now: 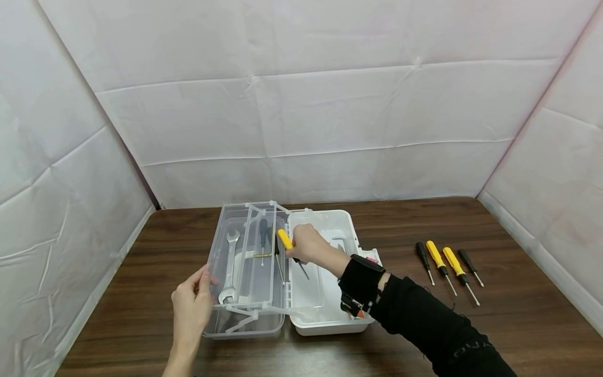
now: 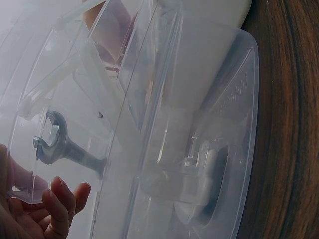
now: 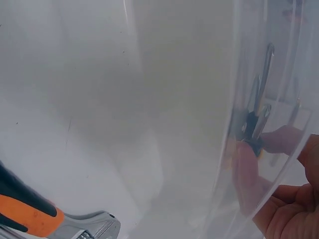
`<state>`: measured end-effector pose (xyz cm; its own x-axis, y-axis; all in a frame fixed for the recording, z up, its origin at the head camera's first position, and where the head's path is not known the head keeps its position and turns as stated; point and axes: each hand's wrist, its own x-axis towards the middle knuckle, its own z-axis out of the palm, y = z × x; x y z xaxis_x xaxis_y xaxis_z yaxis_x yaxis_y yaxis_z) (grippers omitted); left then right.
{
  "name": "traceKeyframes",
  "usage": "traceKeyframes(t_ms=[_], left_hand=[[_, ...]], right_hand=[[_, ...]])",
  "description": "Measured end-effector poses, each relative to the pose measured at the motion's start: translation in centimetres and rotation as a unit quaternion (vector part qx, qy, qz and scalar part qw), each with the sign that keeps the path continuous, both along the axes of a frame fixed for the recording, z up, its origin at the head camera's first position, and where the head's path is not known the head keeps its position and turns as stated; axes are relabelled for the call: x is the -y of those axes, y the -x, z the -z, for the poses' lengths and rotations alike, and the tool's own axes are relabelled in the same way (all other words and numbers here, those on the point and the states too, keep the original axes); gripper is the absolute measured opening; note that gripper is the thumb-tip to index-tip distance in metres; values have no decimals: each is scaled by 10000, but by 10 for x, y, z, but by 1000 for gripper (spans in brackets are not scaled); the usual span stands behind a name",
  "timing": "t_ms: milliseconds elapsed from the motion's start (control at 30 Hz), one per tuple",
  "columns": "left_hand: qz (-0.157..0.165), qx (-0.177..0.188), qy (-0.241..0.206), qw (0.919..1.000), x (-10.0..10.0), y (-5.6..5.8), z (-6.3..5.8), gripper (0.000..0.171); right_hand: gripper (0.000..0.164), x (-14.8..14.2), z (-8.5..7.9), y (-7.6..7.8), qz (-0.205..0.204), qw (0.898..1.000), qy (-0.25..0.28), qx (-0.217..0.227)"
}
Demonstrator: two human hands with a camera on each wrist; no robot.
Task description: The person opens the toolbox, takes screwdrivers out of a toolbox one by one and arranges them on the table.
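Note:
A toolbox stands open, its white base (image 1: 311,327) on the right and its clear plastic part with a raised tray (image 1: 219,235) on the left. My left hand (image 1: 192,303) pinches the tray's left edge between thumb and fingers. Over the tray's right side, my right hand (image 1: 308,243) grips a yellow-and-black screwdriver (image 1: 285,239). In the right wrist view the fingertips (image 3: 244,174) show blurred through clear plastic. A double open-ended wrench (image 1: 230,264), a dark-handled screwdriver (image 1: 263,230) and a brass-coloured hex key (image 1: 262,255) show through the tray.
On the wooden table (image 1: 400,345) to the right lie several yellow- and black-handled screwdrivers (image 1: 435,256). Inside the white base is a tool with an orange-and-black handle (image 3: 30,214). White sheet walls (image 1: 330,115) enclose the table at the back and sides.

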<state>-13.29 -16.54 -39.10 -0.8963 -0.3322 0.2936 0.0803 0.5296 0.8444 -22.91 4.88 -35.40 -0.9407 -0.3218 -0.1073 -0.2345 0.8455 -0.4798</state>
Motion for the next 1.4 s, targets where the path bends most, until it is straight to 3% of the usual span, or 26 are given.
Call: traceKeyframes(t_ms=[167,333,500,667,867,1000,1400], left_hand=[[-6,46,4,10000,1,0,0,27],[27,88,-32,10000,1,0,0,28],[33,99,-63,9999,2,-1,0,27],[-16,62,-93,9999,4,-1,1,27],[21,74,-103,9999,6,-1,2,27],[28,61,-84,9999,6,-1,1,27],[16,120,-22,9999,7,-1,1,28]], right_hand=[[16,-7,-9,-2,48,9995,287,73],[17,-22,-24,-4,131,9980,606,-124],[18,-48,-37,-7,344,9961,721,-361],[22,-82,-40,-12,621,9935,835,-458],[23,-125,-35,-18,1079,9890,949,-349],[24,-151,-28,-21,1326,9872,757,-457],[20,-202,21,-25,2090,9778,13,-151]])
